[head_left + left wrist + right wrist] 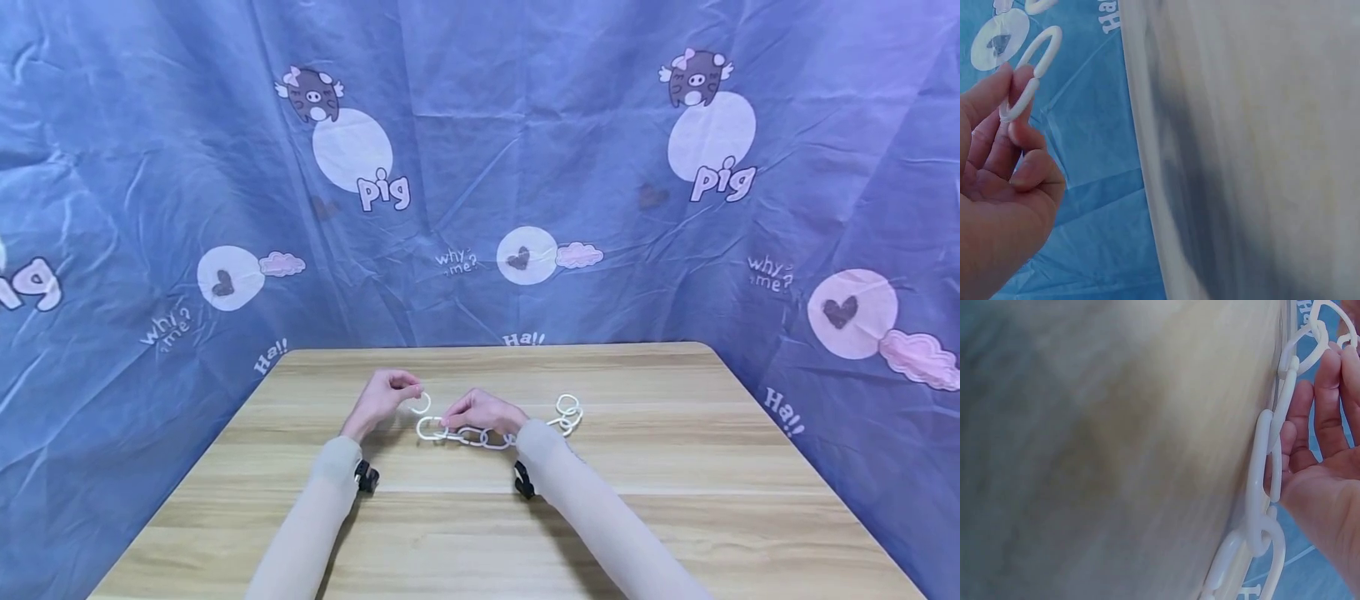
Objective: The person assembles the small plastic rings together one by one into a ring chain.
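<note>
My left hand point(382, 402) pinches a white plastic chain link point(1052, 51) between thumb and fingertips. A small gap shows in that link's side in the left wrist view. Just to the right, my right hand point(483, 410) holds the end link of a white plastic chain point(1259, 469). Several joined links run from its fingers below the hand and past the wrist. The far end of the chain curls up on the table at the right, and the right sleeve hides part of it. The left hand's link and the chain's end are close together, apart in the head view.
A wood-grain table point(480, 533) lies under both hands. Blue printed cloth point(465, 150) hangs behind it and along both sides. Each wrist wears a black camera; the one on the left wrist point(367, 477) sits at the cuff.
</note>
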`<move>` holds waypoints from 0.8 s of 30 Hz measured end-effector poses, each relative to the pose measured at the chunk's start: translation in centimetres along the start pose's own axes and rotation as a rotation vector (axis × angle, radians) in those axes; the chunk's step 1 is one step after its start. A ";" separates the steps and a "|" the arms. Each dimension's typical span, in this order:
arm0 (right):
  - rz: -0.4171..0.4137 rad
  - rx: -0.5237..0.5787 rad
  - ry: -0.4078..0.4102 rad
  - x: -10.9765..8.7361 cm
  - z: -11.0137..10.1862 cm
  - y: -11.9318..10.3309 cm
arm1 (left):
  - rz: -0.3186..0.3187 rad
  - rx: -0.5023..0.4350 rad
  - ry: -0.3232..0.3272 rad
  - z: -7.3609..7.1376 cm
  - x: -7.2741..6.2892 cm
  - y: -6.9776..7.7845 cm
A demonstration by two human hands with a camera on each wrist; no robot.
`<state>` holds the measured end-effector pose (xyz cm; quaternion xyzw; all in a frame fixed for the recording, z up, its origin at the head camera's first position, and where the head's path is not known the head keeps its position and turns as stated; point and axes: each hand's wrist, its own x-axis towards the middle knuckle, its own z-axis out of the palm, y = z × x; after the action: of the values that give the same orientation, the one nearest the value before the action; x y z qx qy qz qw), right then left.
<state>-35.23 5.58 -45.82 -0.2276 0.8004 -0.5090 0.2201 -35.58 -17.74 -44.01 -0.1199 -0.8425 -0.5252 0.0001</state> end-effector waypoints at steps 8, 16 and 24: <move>-0.013 0.011 -0.028 0.2 0.3 0.1 | -0.036 -0.077 0.040 -0.1 -0.1 0.2; -0.033 0.029 -0.020 0.3 0.0 0.3 | -0.028 -0.215 -0.017 0.5 0.2 0.3; -0.033 -0.004 -0.014 0.4 0.0 0.4 | 0.033 -0.085 -0.010 0.6 -0.1 0.4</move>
<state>-35.62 5.54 -46.21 -0.2449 0.7960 -0.5092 0.2171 -35.30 -17.05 -43.93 -0.1362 -0.8174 -0.5597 -0.0003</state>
